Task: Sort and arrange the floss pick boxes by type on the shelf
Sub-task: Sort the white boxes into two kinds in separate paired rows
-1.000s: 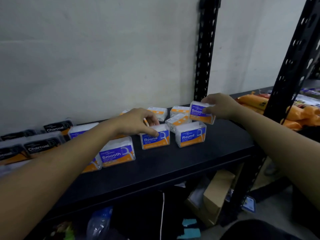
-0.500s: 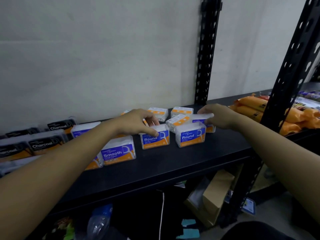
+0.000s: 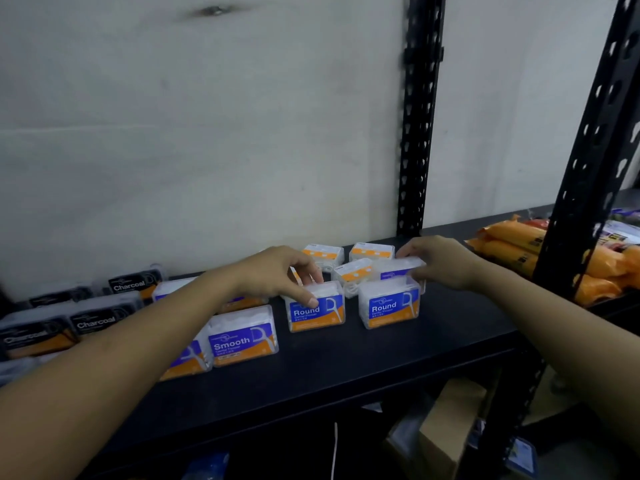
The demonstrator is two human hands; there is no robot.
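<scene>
The clear plastic floss pick box with a blue label [image 3: 398,270] sits on the black metal shelf [image 3: 346,368] directly behind the first "Round" box [image 3: 389,304], a clear plastic one with a blue-and-orange label. I cannot tell whether the two touch. The right hand [image 3: 441,263] grips it with fingers curled over the lid and far end, a hold that suits sliding it into line. Its type word is hidden, so I cannot tell which group it belongs to.

Just left of the first "Round" box stands the second "Round" box [image 3: 316,308]. The left hand [image 3: 277,273] pinches it, thumb on the front label and fingers over the top, probably to steady it so the pair forms a straight front row.

Behind and left of the first "Round" box, a tilted box with an orange-and-white lid [image 3: 353,271] lies askew, which I judge still unsorted.

Further left of the first "Round" box is the clear "Smooth" box [image 3: 242,336], and well left of that are the dark "Charcoal" boxes [image 3: 93,318], which look already grouped by type.

Well right of the first "Round" box, beyond the black perforated upright [image 3: 585,188], lie orange packets [image 3: 509,242].
</scene>
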